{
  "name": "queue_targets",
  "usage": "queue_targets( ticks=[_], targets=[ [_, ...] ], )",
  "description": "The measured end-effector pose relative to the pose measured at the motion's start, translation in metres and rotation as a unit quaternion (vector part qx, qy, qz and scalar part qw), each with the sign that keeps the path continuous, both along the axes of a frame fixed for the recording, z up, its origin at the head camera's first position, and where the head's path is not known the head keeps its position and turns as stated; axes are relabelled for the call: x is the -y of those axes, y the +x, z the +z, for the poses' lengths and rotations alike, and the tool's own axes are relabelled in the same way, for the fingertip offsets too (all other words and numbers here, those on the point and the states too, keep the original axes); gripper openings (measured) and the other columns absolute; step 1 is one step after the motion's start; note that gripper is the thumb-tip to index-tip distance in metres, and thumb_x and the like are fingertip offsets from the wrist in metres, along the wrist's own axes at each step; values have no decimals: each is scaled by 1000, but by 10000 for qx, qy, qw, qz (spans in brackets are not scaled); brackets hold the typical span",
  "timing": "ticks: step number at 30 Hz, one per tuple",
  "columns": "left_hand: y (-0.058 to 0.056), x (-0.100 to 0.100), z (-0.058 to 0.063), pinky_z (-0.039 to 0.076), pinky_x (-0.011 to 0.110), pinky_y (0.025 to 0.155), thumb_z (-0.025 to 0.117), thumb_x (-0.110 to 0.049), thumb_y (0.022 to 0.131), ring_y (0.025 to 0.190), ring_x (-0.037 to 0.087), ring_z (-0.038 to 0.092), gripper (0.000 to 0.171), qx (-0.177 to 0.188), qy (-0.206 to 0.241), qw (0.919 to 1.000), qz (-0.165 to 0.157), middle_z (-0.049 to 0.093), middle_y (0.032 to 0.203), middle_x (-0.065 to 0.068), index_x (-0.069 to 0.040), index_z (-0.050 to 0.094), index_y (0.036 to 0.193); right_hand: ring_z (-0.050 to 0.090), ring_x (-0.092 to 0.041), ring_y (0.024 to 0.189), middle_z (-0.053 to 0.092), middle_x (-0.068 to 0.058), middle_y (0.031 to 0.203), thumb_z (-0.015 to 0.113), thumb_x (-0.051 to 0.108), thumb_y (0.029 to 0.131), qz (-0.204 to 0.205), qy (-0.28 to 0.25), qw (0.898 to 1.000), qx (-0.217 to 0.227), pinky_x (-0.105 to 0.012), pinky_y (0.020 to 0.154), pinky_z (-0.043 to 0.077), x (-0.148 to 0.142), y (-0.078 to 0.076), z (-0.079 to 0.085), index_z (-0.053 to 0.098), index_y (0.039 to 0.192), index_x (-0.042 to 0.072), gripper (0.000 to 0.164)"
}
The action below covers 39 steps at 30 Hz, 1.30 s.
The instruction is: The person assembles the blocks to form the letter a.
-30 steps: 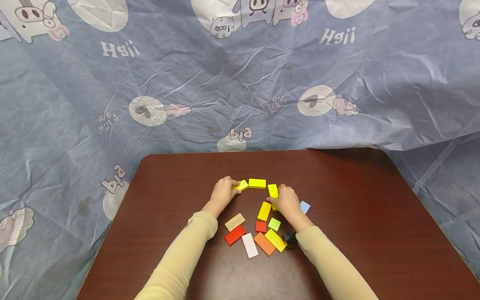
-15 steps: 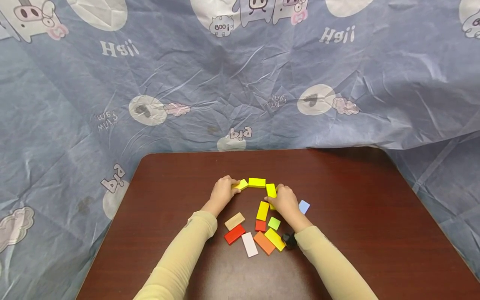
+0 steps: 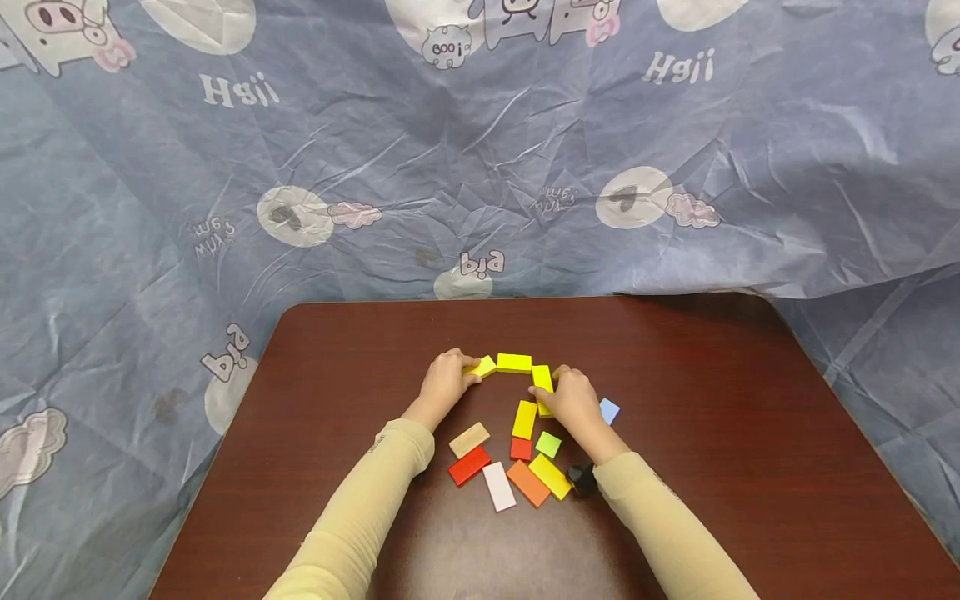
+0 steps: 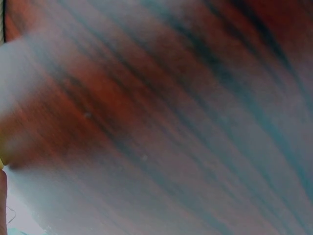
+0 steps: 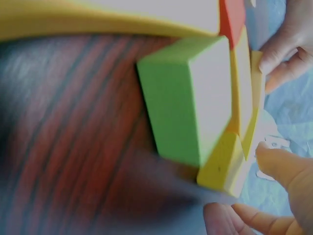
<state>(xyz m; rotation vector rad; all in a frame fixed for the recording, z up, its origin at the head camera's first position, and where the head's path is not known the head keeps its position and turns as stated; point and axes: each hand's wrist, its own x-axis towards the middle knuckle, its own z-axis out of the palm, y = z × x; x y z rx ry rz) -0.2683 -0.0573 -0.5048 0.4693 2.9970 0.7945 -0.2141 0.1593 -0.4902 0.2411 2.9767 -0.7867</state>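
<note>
In the head view, your surface [image 3: 712, 433] has its far edge across the middle of the frame, below a printed blue cloth [image 3: 435, 158]; its side edges slant toward the lower left and lower right, leaving wide room either side. Near centre, your left hand [image 3: 444, 382] pinches a slanted yellow block [image 3: 487, 366], partly hidden by your fingers. Just right of centre, your right hand [image 3: 573, 402] grips a steeper yellow block [image 3: 543, 378] between thumb and fingers. Both look smooth and straight-edged. Between them lies a crosswise yellow block [image 3: 514, 363].
</note>
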Motion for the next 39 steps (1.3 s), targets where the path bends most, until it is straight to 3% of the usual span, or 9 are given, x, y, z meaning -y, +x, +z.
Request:
queue_targets(
  ticks=[5, 11, 21, 25, 32, 39],
  targets=[
    [0, 1, 0, 54, 39, 90, 77, -21, 84, 100, 29, 65, 38, -56, -40, 10000, -55, 68, 107, 10, -11, 72, 120, 63, -31, 89, 63, -21, 103, 72, 29, 90, 115, -76, 9995, -279, -44, 80, 55, -20, 7, 9, 63, 117, -5, 44],
    [-2, 2, -1, 54, 38, 88, 78, -22, 83, 98, 28, 66, 38, -137, -68, 9999, -64, 69, 106, 9, -12, 72, 119, 61, -36, 104, 61, -22, 114, 68, 27, 92, 184, -178, 9993, -279, -50, 87, 52, -52, 18, 17, 61, 122, -3, 43],
    [-3, 2, -3, 54, 39, 89, 78, -22, 83, 99, 28, 66, 38, -81, -66, 9999, -60, 69, 107, 10, -11, 72, 120, 57, -36, 99, 59, -22, 113, 73, 27, 87, 379, -36, 9982, -460, -50, 82, 50, -85, 53, 10, 61, 121, -3, 48],
    [-3, 2, -3, 54, 39, 89, 77, -22, 84, 99, 28, 65, 39, -54, -70, 9999, -48, 69, 108, 10, -12, 71, 121, 54, -35, 100, 59, -22, 117, 75, 24, 85, 552, 33, 9954, -784, -48, 79, 48, -82, 65, 5, 63, 120, -2, 46],
    [-3, 2, -4, 54, 38, 88, 77, -23, 84, 98, 27, 66, 39, -123, -101, 9999, -46, 69, 107, 9, -12, 72, 120, 54, -38, 114, 61, -17, 117, 80, 27, 81, 918, 44, 9880, -1242, -53, 87, 51, -59, 80, 0, 67, 117, 4, 44],
    [-2, 1, -3, 54, 37, 89, 78, -23, 83, 101, 27, 66, 39, -106, -78, 9999, -16, 69, 108, 8, -12, 72, 120, 58, -24, 97, 64, -5, 108, 84, 21, 77, 1295, -16, 9815, -1410, -43, 81, 52, -36, 88, -8, 70, 111, 8, 39]
  ],
)
